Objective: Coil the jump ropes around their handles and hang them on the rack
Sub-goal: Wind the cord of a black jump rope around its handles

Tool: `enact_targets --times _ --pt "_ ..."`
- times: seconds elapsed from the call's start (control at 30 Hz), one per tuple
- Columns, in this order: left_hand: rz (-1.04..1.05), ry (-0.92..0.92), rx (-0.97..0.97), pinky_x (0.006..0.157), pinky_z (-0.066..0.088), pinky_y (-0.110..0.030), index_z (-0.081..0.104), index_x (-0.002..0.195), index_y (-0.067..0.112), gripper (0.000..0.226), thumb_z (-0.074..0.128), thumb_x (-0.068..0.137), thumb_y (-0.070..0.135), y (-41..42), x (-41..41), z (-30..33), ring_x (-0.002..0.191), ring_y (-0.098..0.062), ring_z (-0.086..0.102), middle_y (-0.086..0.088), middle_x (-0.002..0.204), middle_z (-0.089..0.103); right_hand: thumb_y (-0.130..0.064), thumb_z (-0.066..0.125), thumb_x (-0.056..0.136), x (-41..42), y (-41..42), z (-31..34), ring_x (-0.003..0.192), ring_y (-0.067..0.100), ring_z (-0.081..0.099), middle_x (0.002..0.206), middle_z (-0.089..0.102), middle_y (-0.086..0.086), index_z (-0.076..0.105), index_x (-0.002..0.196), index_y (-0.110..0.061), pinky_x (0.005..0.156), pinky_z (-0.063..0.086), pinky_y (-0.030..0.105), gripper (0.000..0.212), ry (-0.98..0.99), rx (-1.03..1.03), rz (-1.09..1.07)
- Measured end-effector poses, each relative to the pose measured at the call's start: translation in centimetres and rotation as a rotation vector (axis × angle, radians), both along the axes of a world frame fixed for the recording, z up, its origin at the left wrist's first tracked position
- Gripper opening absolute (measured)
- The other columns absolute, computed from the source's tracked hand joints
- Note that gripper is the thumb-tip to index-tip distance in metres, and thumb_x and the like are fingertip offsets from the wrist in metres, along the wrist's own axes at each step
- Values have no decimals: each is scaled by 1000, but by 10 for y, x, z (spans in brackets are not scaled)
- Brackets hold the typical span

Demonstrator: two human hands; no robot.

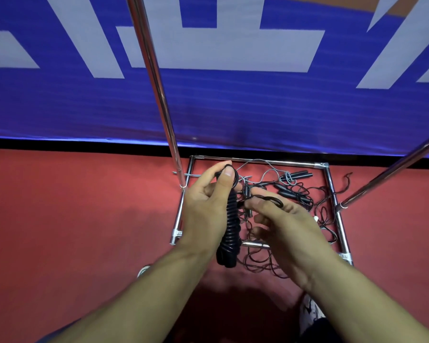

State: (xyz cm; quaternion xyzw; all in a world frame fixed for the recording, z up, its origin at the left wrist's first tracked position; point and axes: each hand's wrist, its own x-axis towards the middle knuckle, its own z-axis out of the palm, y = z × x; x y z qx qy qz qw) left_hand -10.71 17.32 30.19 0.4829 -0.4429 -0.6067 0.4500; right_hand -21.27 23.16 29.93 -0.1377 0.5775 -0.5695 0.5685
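Head view: left hand [206, 201] grip wraps black coiled jump-rope bundle [230, 224]; right hand [282, 224] pinches its loose black cord end [274, 200].

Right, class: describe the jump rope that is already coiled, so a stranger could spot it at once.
Start at the chrome rack base on the red floor below the blue banner. Above it, the left hand holds the coiled jump rope upright, while the right hand pinches its loose end. Unlike the tangled ropes below, its black cord is wound in tight rings.

rack [332, 191]: polished shiny metal | coiled rope [230, 226]: glossy black | floor [72, 219]: matt red
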Motion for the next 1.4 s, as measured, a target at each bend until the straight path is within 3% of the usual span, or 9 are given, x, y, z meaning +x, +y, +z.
enact_targets --times 0.13,0.33,0.43,0.6,0.73,0.9,1.1,1.3,1.4 --pt "-30 27 20 65 58 -37 74 98 30 10 64 94 30 1 -1 3 68 -18 68 -6 82 75 -14 67 79 0 -4 9 64 9 52 76 61 3 76 87 -11 60 54 20 12 -403 -107 -13" --pt "-58 48 -4 56 51 -26 72 105 24 16 62 95 30 3 -1 5 66 -16 68 -6 81 75 -21 60 89 -1 -8 4 60 6 48 84 62 3 73 106 -10 49 47 14 24 -325 -129 -86" --pt "-92 86 -6 57 55 -26 71 110 18 20 61 95 27 3 -1 6 67 -17 70 -6 78 75 -14 53 98 -2 -9 -1 54 7 43 85 65 6 72 103 -12 46 40 18 20 -112 -207 -77" --pt "-103 69 -23 73 61 -37 73 105 17 15 62 97 21 1 -1 1 73 -19 67 -6 85 74 -18 44 105 -5 -6 -2 52 14 45 65 51 -2 62 80 -22 54 38 28 31 686 -256 219" --pt "-114 51 -42 61 57 -30 72 107 13 17 61 96 19 1 4 2 61 -19 64 -6 76 71 -17 41 106 -10 -7 -1 57 12 52 75 51 -10 62 100 -43 62 46 30 33 758 -299 424" --pt "-139 -6 -52 64 58 -29 73 104 23 13 65 93 21 4 6 -1 70 -17 69 -5 87 76 -19 43 105 -13 -6 -5 60 10 59 75 56 -15 57 133 -34 67 52 30 35 909 -287 492" --pt "-143 -114 -159 68 52 -16 71 98 31 10 67 93 24 6 7 -1 72 -3 68 6 82 76 -9 64 93 -6 -6 -1 60 19 64 73 67 6 58 103 -14 68 55 40 12 426 -239 194" --pt "-184 -180 -168 75 60 -44 70 97 39 18 66 82 48 7 6 -6 74 -18 73 4 84 75 -7 74 84 -6 -6 3 48 5 53 56 63 -3 66 74 -12 47 40 14 13 472 -266 76" --pt "-186 -241 -219 71 56 -29 69 94 41 18 64 80 49 6 7 -7 74 -8 69 9 82 74 -8 72 82 -5 -6 1 61 13 61 70 69 6 69 79 -7 59 51 20 5 294 -265 105"
